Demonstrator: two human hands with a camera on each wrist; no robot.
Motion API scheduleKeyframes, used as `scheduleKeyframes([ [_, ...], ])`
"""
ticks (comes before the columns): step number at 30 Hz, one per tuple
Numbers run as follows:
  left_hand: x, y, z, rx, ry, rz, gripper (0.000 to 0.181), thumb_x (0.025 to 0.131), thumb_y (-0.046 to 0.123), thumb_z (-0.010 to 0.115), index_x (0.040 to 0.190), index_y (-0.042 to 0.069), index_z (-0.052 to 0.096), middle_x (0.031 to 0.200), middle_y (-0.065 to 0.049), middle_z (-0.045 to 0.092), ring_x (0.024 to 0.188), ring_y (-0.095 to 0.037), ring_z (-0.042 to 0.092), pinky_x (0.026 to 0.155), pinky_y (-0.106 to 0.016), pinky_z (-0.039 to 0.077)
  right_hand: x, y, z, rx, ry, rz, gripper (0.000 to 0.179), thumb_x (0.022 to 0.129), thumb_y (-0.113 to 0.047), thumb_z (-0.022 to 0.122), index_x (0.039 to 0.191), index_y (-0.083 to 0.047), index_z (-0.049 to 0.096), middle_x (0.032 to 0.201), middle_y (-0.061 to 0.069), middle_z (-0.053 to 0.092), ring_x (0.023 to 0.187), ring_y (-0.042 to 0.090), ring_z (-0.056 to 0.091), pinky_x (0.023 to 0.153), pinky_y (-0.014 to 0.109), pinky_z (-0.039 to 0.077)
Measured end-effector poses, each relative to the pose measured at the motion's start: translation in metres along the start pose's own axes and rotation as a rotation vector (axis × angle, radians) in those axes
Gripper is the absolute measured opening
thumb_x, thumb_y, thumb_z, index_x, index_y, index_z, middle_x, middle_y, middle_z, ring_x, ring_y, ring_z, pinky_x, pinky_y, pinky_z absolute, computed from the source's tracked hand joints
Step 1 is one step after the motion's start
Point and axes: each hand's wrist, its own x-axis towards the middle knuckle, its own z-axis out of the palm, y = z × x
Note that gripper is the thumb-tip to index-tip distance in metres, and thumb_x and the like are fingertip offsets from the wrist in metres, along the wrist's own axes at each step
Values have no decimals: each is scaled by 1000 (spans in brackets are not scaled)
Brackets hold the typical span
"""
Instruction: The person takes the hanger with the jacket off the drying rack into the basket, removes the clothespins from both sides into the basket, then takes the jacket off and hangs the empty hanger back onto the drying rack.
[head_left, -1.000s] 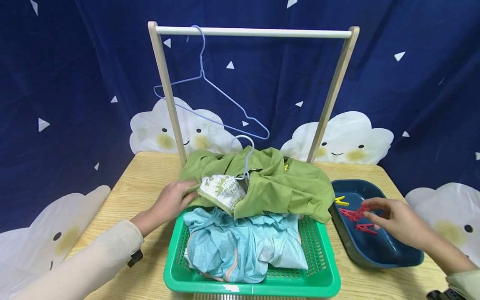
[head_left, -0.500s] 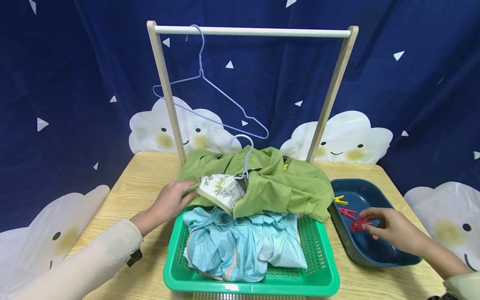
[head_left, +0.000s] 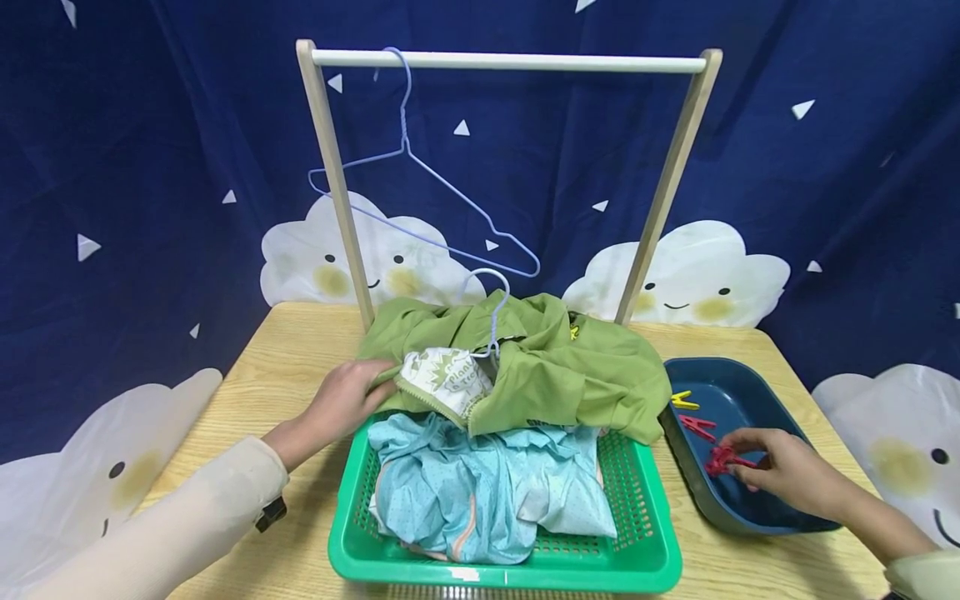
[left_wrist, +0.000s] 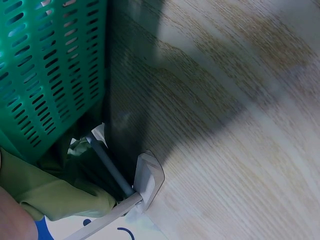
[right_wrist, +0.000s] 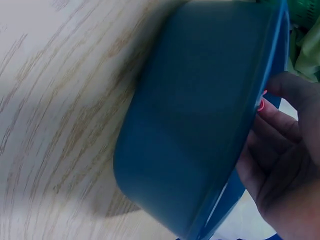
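My left hand (head_left: 347, 400) pinches the front edge of a green jacket (head_left: 547, 375), folding it back so the white printed lining (head_left: 444, 377) shows. A pale hanger (head_left: 495, 321) sits inside the collar, hook up, and a yellow clothespin (head_left: 573, 332) is on the jacket. Over the dark blue tub (head_left: 757, 517), my right hand (head_left: 783, 471) pinches a red clothespin (head_left: 722, 460) between thumb and fingers; a bit of the clothespin (right_wrist: 261, 104) shows at the tub rim in the right wrist view. Another red clothespin (head_left: 697, 427) and a yellow clothespin (head_left: 684, 401) lie in the tub.
A green basket (head_left: 495, 577) with light blue clothes (head_left: 450, 492) stands in front, the jacket draped over its back edge. Behind it rises a wooden rack (head_left: 510, 60), a bare blue hanger (head_left: 450, 196) on its bar. A cloud-printed navy curtain (head_left: 150, 150) backs the table (head_left: 270, 350).
My right hand has moved down and slightly toward me inside the tub, from the upper red clothespin to the lower one. My left hand keeps holding the jacket edge in place.
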Motion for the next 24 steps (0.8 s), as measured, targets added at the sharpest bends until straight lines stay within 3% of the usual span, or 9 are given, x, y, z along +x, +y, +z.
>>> scheduleKeyframes([
  [3,0,0,0,0,2,-1,21,90,9,73,110,5,75,108,-12,78,97,-30,75,83,-48,59,-1,4,-1,-20,2,-11,29,90,-1,70,115,12,63,105,27,71,66,-1,64,55,24,54],
  [11,0,1,1,-2,2,-5,19,90,9,73,109,6,75,107,-12,78,96,-30,75,82,-48,59,-1,16,-11,-289,-9,69,33,83,-16,80,106,6,71,98,6,76,86,-3,63,71,25,54],
  [24,0,0,1,-11,-1,6,21,91,9,73,111,5,75,108,-12,77,97,-30,75,84,-47,59,-1,30,-8,-305,-107,64,35,80,-15,81,105,6,70,95,1,75,86,1,65,71,29,54],
])
